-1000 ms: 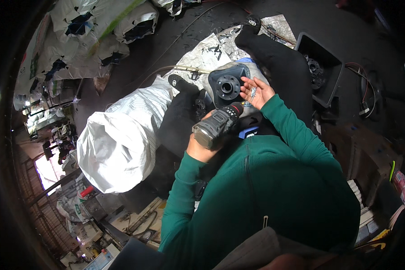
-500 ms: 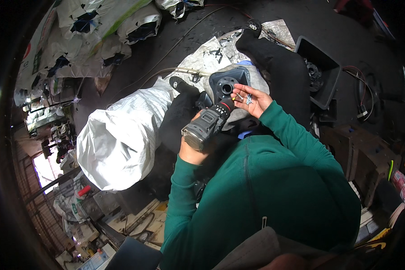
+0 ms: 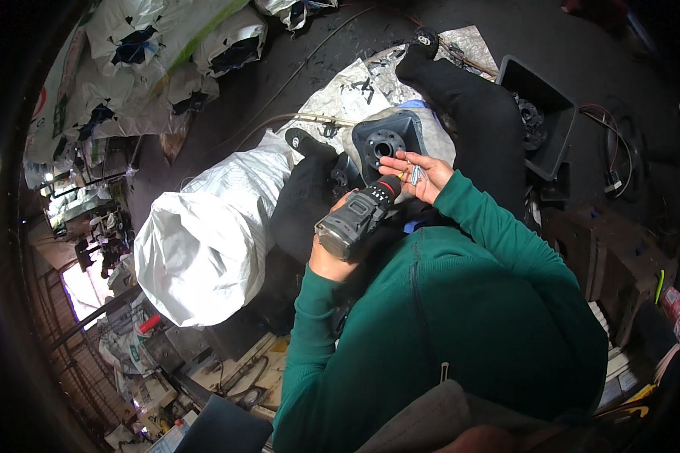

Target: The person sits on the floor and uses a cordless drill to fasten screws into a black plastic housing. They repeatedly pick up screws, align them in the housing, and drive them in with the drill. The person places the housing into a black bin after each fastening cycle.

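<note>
My left hand [image 3: 334, 264] is wrapped round the grip of a grey and black cordless drill [image 3: 353, 224]. The chuck, with a red ring, points up and right toward my other hand. Small silvery screws [image 3: 416, 175] lie in the fingers of my right hand [image 3: 431, 177], which is turned palm up and partly curled round them. Just beyond the fingertips a dark grey plastic part [image 3: 406, 128] with a round flange [image 3: 384, 146] and a centre hole rests on a light cloth between my legs. The drill's tip is close to the right fingers; whether it touches a screw I cannot tell.
A white woven sack [image 3: 196, 260] stands open to the left. On the right a dark bin [image 3: 559, 124] holds black round parts [image 3: 530, 121]. A hose [image 3: 295, 117] runs over the floor. More filled sacks [image 3: 143, 68] are at the far left, and metal blocks [image 3: 604, 264] at the right.
The drill has shifted slightly right and down, away from the flange. My right hand has moved a little, still with the screws in its fingers.
</note>
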Demonstrator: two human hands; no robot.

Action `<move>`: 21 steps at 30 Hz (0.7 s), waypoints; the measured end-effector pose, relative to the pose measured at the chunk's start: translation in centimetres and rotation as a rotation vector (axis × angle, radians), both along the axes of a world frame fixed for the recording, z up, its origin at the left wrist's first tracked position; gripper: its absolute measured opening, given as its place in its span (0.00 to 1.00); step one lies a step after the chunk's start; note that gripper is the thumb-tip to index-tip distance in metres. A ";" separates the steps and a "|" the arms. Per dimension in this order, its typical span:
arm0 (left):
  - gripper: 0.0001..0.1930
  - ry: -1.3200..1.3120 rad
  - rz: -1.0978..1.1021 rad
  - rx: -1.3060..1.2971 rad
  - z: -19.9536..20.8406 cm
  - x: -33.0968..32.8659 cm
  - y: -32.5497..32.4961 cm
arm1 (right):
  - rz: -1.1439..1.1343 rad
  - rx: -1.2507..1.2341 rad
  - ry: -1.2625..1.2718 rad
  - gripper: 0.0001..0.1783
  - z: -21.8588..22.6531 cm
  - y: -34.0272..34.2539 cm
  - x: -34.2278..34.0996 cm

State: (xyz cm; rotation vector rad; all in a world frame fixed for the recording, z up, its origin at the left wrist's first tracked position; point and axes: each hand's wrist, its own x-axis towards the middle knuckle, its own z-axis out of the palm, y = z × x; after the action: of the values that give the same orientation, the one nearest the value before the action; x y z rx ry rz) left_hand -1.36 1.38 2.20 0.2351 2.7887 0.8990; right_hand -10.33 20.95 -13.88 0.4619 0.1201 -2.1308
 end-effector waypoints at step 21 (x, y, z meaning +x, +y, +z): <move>0.35 -0.075 0.095 0.038 -1.5 -0.6 0.0 | 0.124 0.265 -0.096 0.14 -5.0 -1.2 3.0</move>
State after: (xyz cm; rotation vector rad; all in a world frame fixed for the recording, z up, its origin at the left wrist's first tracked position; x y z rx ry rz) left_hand -1.92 1.40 0.72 0.0729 2.7359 0.9620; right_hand -7.36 19.76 -18.89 0.6929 0.3692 -1.9747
